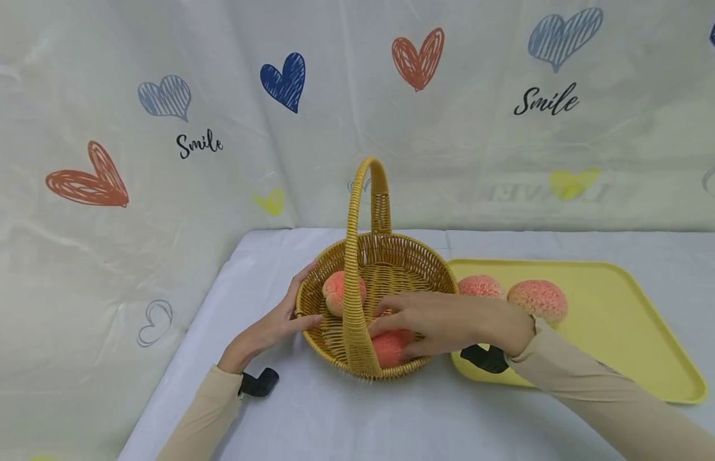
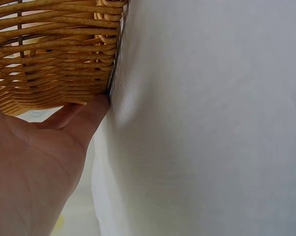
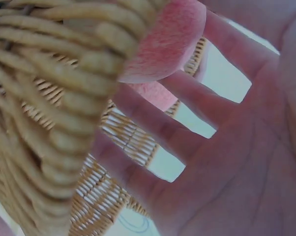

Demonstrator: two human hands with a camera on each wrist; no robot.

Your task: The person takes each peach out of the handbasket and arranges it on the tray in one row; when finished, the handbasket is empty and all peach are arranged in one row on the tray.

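A round woven basket (image 1: 417, 253) with a tall arched handle stands on the table. At its left side, my left hand (image 1: 267, 330) holds it, thumb over the rim and fingers against the outer wall; the left wrist view shows fingers (image 2: 86, 118) low on the weave (image 2: 54, 69). My right hand (image 1: 443, 320) reaches over the front right rim and grips a pink peach (image 1: 390, 349) inside, fingers spread over it and thumb at its right. Seen from the right wrist, the peach (image 3: 172, 44) is at the fingertips. Another peach (image 1: 335, 293) lies at the basket's left.
A yellow tray (image 1: 616, 320) lies right of the basket, partly under my right forearm. Two more peaches (image 1: 538, 299) sit side by side at its left end. A white cloth (image 1: 345, 422) covers the table, and a curtain with printed hearts (image 1: 417, 57) hangs behind.
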